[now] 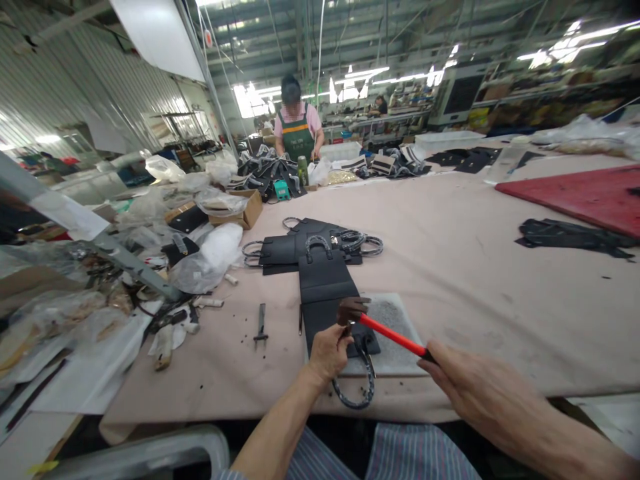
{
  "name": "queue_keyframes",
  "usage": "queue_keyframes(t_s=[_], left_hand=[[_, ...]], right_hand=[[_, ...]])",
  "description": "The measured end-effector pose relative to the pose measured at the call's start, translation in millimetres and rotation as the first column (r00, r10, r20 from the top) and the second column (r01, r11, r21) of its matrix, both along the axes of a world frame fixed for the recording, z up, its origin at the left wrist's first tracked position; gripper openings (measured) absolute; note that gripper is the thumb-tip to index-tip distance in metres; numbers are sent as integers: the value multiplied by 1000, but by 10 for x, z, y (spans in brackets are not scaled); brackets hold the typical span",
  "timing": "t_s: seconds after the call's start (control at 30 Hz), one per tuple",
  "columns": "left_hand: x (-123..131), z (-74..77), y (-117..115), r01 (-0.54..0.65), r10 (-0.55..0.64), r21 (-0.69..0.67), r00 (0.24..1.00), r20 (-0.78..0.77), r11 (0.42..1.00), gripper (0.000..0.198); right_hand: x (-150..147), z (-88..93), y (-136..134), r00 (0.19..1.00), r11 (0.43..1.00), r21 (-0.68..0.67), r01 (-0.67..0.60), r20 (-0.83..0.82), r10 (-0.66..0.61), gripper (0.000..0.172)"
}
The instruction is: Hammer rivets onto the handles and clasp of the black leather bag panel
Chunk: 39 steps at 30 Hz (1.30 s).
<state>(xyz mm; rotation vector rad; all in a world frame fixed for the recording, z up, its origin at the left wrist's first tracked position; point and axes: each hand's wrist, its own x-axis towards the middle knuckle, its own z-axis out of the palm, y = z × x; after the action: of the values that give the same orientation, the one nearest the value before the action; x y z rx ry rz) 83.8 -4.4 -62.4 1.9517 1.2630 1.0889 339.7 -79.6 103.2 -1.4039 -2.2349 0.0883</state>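
My right hand (463, 377) is wrapped around the dark grip end of a hammer (393, 333) with a red shaft. The hammer's head sits right over my left hand (327, 352), whose fingers pinch a small metal punch (350, 327), mostly hidden. Under them lies a black leather bag panel (327, 283), with a looped braided handle (364, 400) at its near end and another at its far end. The panel's near part rests on a pale stone slab (397, 327). A pronged metal punch (261, 327) lies to the left.
More black panels with handles (280, 250) are stacked beyond. Plastic bags (210, 260) and a cardboard box (247, 210) crowd the left side. A red board (575, 197) and black pieces (570, 237) lie right. A co-worker (299, 127) in a green apron stands across the table.
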Motion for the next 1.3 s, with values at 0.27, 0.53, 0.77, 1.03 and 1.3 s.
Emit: queue_keyframes(t_s=[0.27,0.53,0.77,1.03,1.3], left_hand=[[-16,0,-9,18,-18,-24,1000,24,1000,13],[-29,15,-6,27,-27,-33,999,21,999,11],[-49,63,-16,32,-33,-12,999,-26,999,12],[-80,201,-39,17,-19,-73,999,-31,997,17],[-56,149,87,-127,247,-375,924,292,918,21]], right_hand=[[-13,2,-51,963,985,56,163,-226,-147,35],[365,-533,121,946,898,-384,213,-148,-288,43],[976,-1470,393,841,685,-565,460,31,-540,38],[126,-1534,545,987,989,-80,127,-85,-133,39],[-538,-1697,572,998,999,-24,39,-49,-40,40]])
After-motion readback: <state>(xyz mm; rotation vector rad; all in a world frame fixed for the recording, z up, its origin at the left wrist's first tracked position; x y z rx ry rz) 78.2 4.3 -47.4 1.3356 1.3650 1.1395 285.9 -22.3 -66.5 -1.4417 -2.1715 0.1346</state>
